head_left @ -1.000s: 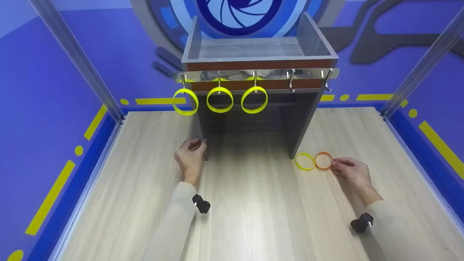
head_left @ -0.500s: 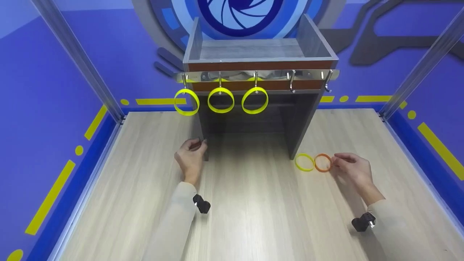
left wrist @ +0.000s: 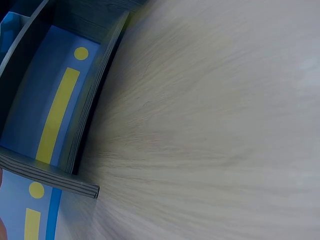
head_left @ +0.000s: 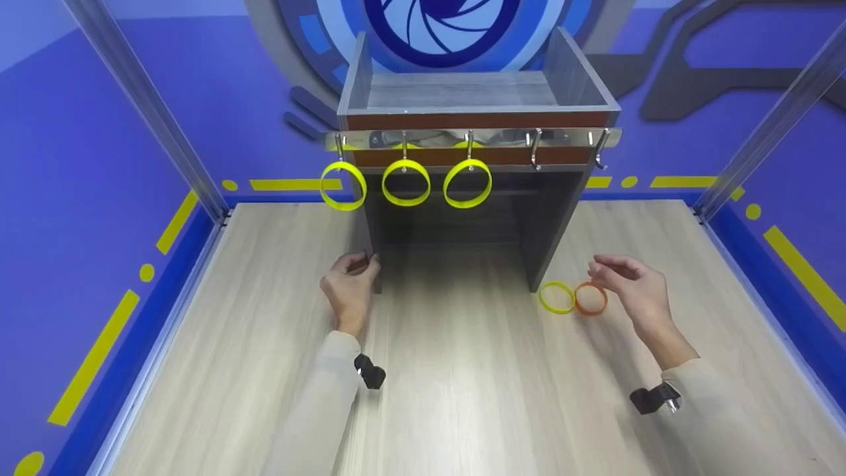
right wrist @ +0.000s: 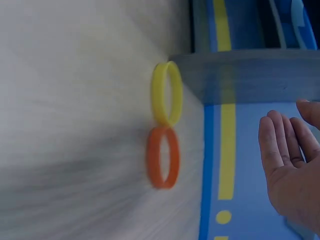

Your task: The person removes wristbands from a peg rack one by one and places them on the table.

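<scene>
From where I stand, at the left the person's left hand (head_left: 350, 287) grips the near edge of the left side panel (head_left: 370, 231) of a grey wood-grain stand, thumb on one side and curled fingers on the other; a light, steady hold seems right there, enough to stop the stand rocking; above it a bright yellow thin round ring (head_left: 344, 208) hangs from the leftmost hook of a shiny metal hook strip (head_left: 502, 138), with a second yellow ring (head_left: 407, 203) and a third yellow ring (head_left: 466, 205) on the next two hooks; further right come a fourth hook (head_left: 535, 152) and a fifth hook (head_left: 600, 152).

On the pale wooden bench (head_left: 449, 370), just beside the foot of the right side panel (head_left: 555, 218), lies a loose yellow ring (right wrist: 158, 95); an orange thin round ring (right wrist: 152, 159) lies flat to its right, touching or nearly so; the right hand (head_left: 634, 291) hovers above and right of it, holding nothing, fingers together and fairly straight, thumb apart; to lift either ring well, I would pinch its outer side, away from its neighbour, and squeeze gently, since so thin a band probably slips or flexes.
</scene>
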Demonstrator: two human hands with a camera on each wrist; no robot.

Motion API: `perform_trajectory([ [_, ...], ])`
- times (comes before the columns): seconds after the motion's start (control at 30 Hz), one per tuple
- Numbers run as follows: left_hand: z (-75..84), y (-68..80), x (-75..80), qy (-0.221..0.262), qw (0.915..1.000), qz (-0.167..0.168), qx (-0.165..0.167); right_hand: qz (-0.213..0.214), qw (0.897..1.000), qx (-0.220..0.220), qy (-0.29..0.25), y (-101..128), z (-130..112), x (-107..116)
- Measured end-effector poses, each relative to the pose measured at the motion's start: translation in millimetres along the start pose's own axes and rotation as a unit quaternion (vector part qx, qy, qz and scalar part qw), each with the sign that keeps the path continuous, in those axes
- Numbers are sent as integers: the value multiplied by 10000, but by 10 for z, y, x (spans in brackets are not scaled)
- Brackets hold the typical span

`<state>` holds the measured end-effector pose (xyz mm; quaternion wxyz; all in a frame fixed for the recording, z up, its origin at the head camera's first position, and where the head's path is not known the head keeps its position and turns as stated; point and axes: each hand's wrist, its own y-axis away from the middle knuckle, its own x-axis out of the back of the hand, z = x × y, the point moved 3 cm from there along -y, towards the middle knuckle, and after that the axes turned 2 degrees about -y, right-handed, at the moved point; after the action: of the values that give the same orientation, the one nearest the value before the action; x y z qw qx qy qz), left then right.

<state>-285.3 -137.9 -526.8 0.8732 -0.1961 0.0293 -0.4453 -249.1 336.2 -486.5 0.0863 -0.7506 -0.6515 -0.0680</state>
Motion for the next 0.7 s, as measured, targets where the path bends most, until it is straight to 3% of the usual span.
perform_trajectory([
  [0.47, -1, -9, -9, 49, 10000, 29, 48, -163, 9895, 908, -1108, 38, -572, -380],
  [0.7, 8, 2, 0, 72, 10000, 37, -10, -235, 9826, 1251, -1353, 42, -784, -576],
])
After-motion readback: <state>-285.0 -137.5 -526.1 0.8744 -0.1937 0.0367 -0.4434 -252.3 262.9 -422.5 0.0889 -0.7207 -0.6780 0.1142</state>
